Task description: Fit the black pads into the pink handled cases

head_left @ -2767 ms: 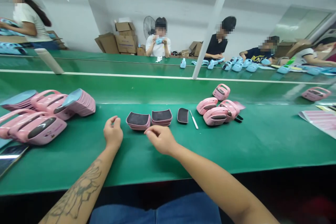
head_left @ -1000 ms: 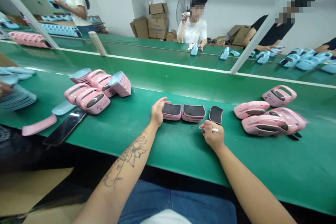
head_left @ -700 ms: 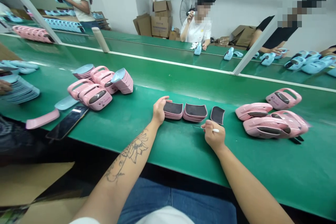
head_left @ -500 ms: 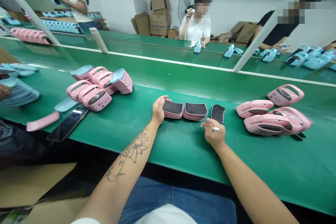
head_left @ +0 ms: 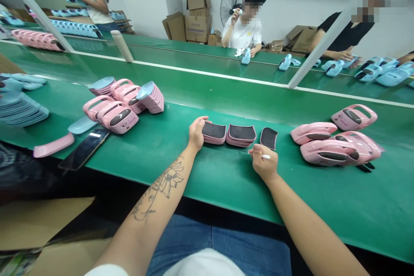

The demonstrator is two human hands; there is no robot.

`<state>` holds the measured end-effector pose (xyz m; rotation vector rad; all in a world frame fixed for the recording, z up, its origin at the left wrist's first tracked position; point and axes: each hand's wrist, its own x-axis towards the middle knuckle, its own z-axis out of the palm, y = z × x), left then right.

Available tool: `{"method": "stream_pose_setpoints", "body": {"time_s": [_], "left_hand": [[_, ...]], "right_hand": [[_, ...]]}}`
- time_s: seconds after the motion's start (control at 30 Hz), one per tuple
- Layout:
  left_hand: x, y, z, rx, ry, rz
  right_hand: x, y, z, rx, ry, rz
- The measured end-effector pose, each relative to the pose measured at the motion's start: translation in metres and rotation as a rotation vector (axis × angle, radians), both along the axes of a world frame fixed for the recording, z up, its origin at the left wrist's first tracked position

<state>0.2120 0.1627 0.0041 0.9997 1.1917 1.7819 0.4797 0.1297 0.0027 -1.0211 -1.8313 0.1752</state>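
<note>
My left hand (head_left: 196, 133) is cupped against the left end of a short stack of curved pink panels (head_left: 214, 133) with dark grey faces up; its fingers reach around the far edge. A second such stack (head_left: 241, 134) stands just to the right, and a lone dark-faced panel (head_left: 268, 138) lies beyond it. My right hand (head_left: 264, 163) is closed around a thin tool with a white handle (head_left: 265, 156), its slim dark tip pointing left, in front of the second stack and the lone panel. The exact kind of tool is too small to tell.
Pink handled housings (head_left: 118, 117) and panel stacks (head_left: 151, 97) sit at left, near a phone (head_left: 84, 148) and a loose pink panel (head_left: 53, 145). More pink housings (head_left: 339, 148) lie at right. Across a white rail (head_left: 194, 72), co-workers handle blue housings (head_left: 246, 56).
The view has shifted very slightly. Both my hands keep their places at the panels. At the far right, a co-worker's hands have moved a little; the hand at the left edge has mostly gone from view.
</note>
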Motion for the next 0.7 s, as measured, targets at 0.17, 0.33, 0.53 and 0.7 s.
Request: {"method": "stream_pose_setpoints", "body": {"time_s": [0.17,0.33,0.53,0.7], "left_hand": [[0.0002,-0.0002,0.0002,-0.010,0.014,0.012],[0.0014,-0.0011,0.0019,-0.009,0.004,0.010],[0.0010,-0.0013,0.0019,-0.016,0.007,0.015],[0.0012,-0.0018,0.0014,-0.007,0.006,0.007]], "right_hand": [[0.0000,-0.0006,0.0012,0.006,0.000,-0.005],[-0.0018,-0.0011,0.0022,0.008,-0.009,0.000],[-0.0032,-0.0012,0.0020,0.037,-0.029,-0.010],[-0.0019,-0.0001,0.0007,0.067,-0.047,-0.013]]}}
